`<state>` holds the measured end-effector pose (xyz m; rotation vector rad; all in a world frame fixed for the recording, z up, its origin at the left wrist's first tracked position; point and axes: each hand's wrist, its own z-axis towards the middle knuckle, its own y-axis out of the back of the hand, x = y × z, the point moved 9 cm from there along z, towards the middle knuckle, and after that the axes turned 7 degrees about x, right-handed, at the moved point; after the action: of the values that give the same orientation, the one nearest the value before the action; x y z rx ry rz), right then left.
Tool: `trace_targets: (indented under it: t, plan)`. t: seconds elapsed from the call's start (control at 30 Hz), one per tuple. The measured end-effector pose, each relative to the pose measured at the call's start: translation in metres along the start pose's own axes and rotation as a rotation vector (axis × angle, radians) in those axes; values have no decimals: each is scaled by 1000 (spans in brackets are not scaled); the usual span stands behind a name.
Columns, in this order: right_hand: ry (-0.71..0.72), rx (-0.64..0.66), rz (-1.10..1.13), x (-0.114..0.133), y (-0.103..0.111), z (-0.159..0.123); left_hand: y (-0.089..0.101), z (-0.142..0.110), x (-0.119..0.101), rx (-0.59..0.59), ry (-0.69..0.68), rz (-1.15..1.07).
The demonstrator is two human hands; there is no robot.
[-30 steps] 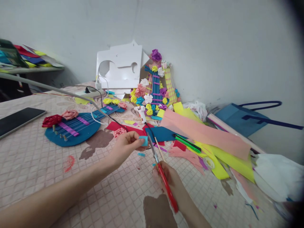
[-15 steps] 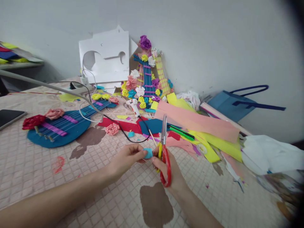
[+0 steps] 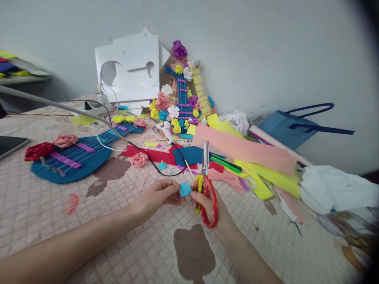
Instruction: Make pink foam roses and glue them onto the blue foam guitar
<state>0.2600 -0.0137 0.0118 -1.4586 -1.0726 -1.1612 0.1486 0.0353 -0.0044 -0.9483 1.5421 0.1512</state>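
Observation:
A small square of light blue paper [image 3: 185, 189] is held between my two hands above the table. My left hand [image 3: 161, 193] pinches its left edge between thumb and fingers. The thumb and finger of my right hand [image 3: 209, 203] meet the paper's right edge. That same hand also carries scissors [image 3: 209, 197] with one red and one yellow handle, blades together and pointing away from me. Below and beyond the hands lies the patterned tablecloth [image 3: 142, 248], with brown worn patches.
A blue paper guitar [image 3: 94, 157] with paper roses lies at left. Ahead are a white glue gun [image 3: 165, 131] with its black cord, a green cutter [image 3: 225, 163] and pink paper strips [image 3: 242, 148]. Decorated guitars [image 3: 182, 94] lean against the wall. A blue bag [image 3: 288, 128] rests at right.
The blue paper shows more of its face between my fingers, as my left fingers have shifted toward its edge. The scissors have tilted slightly and moved a little right. The view has shifted slightly.

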Motion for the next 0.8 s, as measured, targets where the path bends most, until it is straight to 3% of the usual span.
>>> trace_targets:
  t: [0.23,0.47,0.8]
  plan:
    - [-22,27,-65,3,-4,-2,-1,0,-14,21,-79,97]
    - [-82,42,-174,4,-9,-5,0,-1,-19,24,-65,269]
    - [-10,41,-225,9,-4,-2,4,2,-8,39,6,185]
